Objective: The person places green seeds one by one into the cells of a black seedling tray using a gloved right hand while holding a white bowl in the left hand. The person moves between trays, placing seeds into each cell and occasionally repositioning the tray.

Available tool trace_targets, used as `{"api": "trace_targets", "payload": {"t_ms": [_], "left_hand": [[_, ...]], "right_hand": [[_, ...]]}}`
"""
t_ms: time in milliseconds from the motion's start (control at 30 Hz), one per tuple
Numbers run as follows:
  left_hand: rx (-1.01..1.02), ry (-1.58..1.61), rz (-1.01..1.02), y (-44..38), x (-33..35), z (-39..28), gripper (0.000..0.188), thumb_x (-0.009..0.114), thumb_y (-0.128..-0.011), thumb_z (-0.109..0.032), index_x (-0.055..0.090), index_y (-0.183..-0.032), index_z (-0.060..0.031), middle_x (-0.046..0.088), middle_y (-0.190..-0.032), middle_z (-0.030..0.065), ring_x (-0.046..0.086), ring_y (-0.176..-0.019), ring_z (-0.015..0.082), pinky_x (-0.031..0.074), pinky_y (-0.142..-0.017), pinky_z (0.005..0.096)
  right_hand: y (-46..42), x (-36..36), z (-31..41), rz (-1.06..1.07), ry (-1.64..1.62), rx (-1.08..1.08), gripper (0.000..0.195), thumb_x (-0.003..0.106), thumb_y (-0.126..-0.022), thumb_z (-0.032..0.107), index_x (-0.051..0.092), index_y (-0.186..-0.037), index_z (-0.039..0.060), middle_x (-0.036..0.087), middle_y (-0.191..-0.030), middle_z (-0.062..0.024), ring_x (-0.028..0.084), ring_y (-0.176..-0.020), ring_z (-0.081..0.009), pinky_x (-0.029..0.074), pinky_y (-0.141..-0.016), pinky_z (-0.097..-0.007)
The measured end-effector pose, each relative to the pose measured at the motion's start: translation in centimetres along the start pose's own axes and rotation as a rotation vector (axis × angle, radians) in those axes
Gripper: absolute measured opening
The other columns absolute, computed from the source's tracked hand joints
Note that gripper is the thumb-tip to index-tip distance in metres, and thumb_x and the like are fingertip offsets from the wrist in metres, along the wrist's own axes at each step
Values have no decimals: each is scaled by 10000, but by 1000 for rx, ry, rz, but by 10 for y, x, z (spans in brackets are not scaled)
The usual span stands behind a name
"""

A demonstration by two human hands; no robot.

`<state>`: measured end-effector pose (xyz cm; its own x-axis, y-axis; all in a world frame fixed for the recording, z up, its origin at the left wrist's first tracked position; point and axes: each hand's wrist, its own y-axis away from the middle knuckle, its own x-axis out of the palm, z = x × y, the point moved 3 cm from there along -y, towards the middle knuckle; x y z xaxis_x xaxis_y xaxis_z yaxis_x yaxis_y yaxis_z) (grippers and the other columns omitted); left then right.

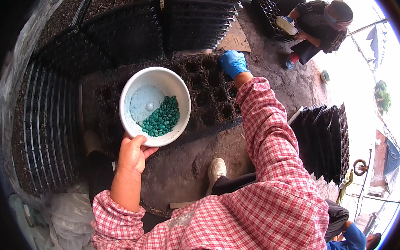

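Note:
My bare left hand [133,155] grips the rim of a white plastic bowl [184,103], thumb on the edge and fingers beneath. Green-coated seeds [163,118] lie heaped along the bowl's lower right side. Beneath the bowl is a black seedling tray [215,97] whose cells hold dark soil, with hollows pressed in them. A few green specks show in cells near its right end. In a blue glove, my right hand [233,63] reaches over the tray's far right corner with fingers bent down. Its fingertips are hidden, so whether they hold seeds cannot be made out.
Stacked seedling trays stand ahead [198,23] and at left [47,127]. More trays [321,141] stand at right. A person [313,29] holding a pale bowl sits at far right; another person [346,248] is at lower right. Plastic sheeting [71,220] lies lower left.

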<state>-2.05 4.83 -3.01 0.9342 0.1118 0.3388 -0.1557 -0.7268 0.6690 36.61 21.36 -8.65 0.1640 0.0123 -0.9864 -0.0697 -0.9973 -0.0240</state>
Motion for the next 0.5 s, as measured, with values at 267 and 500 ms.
{"api": "trace_targets", "payload": {"t_ms": [267, 500], "left_hand": [[-4, -43, 12, -2, 2, -1, 478, 476, -750, -29, 411, -1223, -58, 552, -1069, 138, 603, -901, 289, 506, -747, 477], [29, -50, 12, 2, 0, 0, 471, 487, -748, -35, 411, -1212, -68, 549, -1052, 126, 604, -884, 273, 514, -739, 451]], "right_hand": [[20, -50, 21, -123, -35, 65, 110, 565, -756, 157, 667, -795, 142, 635, -812, -97, 624, -782, -290, 489, -651, -419], [114, -118, 154, -268, -452, -594, 93, 586, -779, 190, 632, -790, 111, 601, -765, -72, 605, -673, -252, 504, -616, -374]]}}
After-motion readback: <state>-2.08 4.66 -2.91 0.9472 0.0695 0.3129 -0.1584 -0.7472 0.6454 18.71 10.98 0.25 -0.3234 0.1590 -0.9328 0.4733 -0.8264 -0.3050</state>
